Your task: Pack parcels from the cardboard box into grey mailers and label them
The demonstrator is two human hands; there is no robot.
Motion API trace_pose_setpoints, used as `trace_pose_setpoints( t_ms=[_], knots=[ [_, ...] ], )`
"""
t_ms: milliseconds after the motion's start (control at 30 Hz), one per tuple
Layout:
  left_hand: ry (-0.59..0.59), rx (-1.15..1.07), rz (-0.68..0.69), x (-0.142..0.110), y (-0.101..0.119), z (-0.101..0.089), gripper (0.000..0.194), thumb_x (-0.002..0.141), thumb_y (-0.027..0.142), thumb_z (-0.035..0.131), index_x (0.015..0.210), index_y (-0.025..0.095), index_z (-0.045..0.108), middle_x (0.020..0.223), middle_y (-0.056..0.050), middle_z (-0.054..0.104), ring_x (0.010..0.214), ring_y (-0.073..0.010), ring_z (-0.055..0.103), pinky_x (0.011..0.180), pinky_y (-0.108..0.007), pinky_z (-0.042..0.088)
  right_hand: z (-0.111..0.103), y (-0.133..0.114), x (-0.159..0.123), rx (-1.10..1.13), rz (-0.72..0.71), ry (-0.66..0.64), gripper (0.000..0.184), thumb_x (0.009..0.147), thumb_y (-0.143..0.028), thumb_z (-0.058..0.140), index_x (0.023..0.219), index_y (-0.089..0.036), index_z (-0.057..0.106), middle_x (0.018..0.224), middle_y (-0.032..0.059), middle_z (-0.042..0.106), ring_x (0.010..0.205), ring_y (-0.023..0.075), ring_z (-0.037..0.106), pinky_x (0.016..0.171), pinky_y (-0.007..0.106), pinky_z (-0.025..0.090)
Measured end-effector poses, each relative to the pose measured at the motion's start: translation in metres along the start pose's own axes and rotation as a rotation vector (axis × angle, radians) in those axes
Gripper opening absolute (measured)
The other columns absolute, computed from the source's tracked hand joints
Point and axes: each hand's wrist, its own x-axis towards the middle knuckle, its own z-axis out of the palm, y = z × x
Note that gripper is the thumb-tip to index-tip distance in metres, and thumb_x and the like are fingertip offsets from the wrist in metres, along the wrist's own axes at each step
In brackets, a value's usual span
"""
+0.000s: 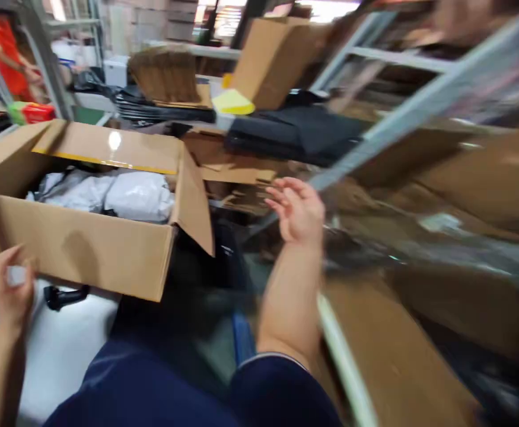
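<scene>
An open cardboard box (103,249) stands at the left with its flaps spread. White plastic-wrapped packages (139,194) lie inside it. My left hand (10,287) is close to the box's near left corner, thumb and fingers apart in a loose curve with nothing seen between them; whether a fingertip touches the cardboard I cannot tell. Out to the right of the box, my right hand (301,210) is raised in the air, its fingers loosely bent and apart, holding nothing. A black handheld device (66,296), perhaps a scanner, rests on the white table (76,338) beside my left hand.
Grey metal shelf frames (401,107) with cardboard and plastic stand to the right, blurred. Behind the box are black plastic bags (295,127), stacked brown cardboard (165,74) and a tall carton (263,59). A person in orange (8,53) is at far left.
</scene>
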Motion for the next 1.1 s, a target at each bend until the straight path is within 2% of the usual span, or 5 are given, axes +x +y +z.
trace_pose_setpoints(
  t_ms=[367,500,767,933,1100],
  knots=[
    [-0.247,0.134,0.415,0.019,0.069,0.161,0.043,0.1,0.045,0.06,0.132,0.019,0.069,0.129,-0.013,0.076,0.139,-0.0301,0.059,0.134,-0.051,0.021,0.353,0.022,-0.008,-0.667,-0.638,-1.619,0.042,0.097,-0.027,0.061,0.138,-0.016,0.067,0.136,0.017,0.073,0.122,0.0297,0.071,0.104,0.046,0.059],
    [-0.193,0.077,0.421,0.012,0.065,0.162,0.041,0.101,0.048,0.058,0.127,0.02,0.071,0.12,-0.01,0.079,0.133,-0.0272,0.063,0.135,-0.049,0.018,0.409,0.085,-0.039,-0.851,-1.105,-1.703,0.105,0.076,-0.033,0.088,0.164,-0.011,0.035,0.17,0.0296,0.035,0.155,0.0464,0.039,0.12,0.066,0.04],
    [-0.089,-0.089,0.39,0.01,0.065,0.174,0.034,0.096,0.045,0.061,0.119,0.024,0.075,0.101,-0.007,0.079,0.126,-0.027,0.065,0.136,-0.049,0.018,0.527,0.108,0.013,-0.928,-1.131,-1.473,0.036,0.112,-0.023,0.03,0.128,-0.006,0.059,0.128,0.0135,0.069,0.116,0.0182,0.06,0.107,0.037,0.048],
    [-0.05,-0.126,0.385,0.013,0.068,0.176,0.025,0.097,0.039,0.057,0.105,0.024,0.076,0.091,-0.005,0.077,0.12,-0.0232,0.065,0.136,-0.045,0.019,0.536,0.073,0.012,-1.015,-1.028,-1.32,0.045,0.112,-0.018,0.027,0.153,-0.004,0.038,0.153,0.0213,0.052,0.133,0.0276,0.057,0.1,0.039,0.054],
    [-0.041,-0.129,0.397,0.012,0.067,0.176,0.024,0.095,0.035,0.057,0.103,0.026,0.078,0.09,-0.004,0.076,0.115,-0.0226,0.067,0.135,-0.045,0.022,0.44,0.065,-0.024,-0.861,-1.109,-1.409,0.051,0.106,-0.008,0.025,0.153,-0.012,0.044,0.148,0.0238,0.058,0.125,0.0327,0.06,0.093,0.047,0.054]
  ],
)
